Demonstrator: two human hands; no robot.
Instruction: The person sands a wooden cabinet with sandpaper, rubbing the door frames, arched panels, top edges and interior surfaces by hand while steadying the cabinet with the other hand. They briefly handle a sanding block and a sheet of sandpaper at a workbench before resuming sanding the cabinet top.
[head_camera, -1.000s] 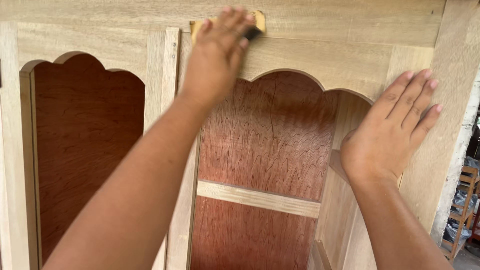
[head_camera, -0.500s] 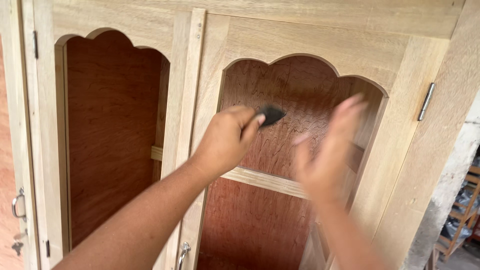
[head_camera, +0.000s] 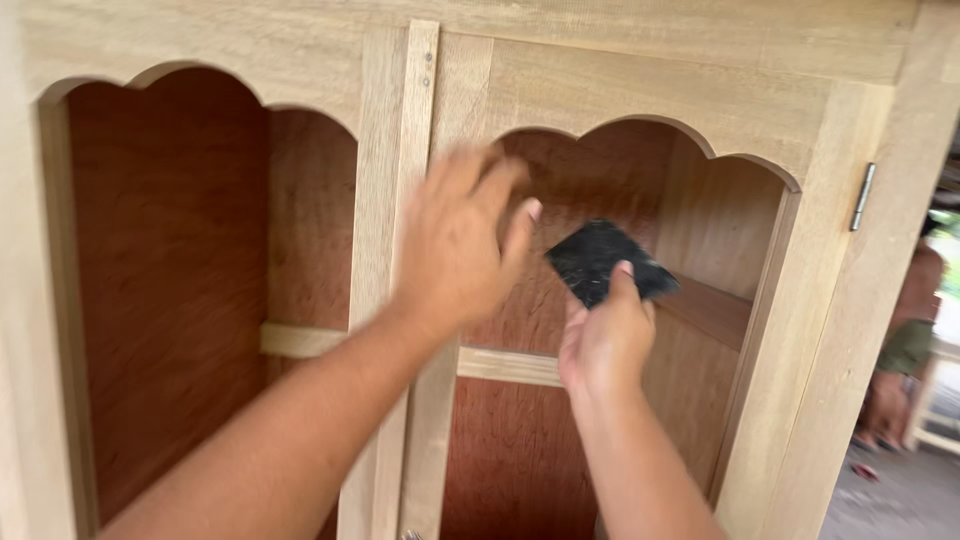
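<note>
Half a second on, the dark sanding pad (head_camera: 600, 262) has passed from the left hand (head_camera: 462, 250) to the right hand (head_camera: 605, 340); left of both, the bare wooden cabinet (head_camera: 400, 150) shows its centre post. Blurred and holding nothing, the left hand hangs with fingers loosely apart before that post. Just right of it, the right hand's thumb and fingers pinch the pad's lower edge in front of the arched right opening. A firmer, flatter grip would likely serve sanding better. Far right, another person (head_camera: 905, 340) stands outside
</note>
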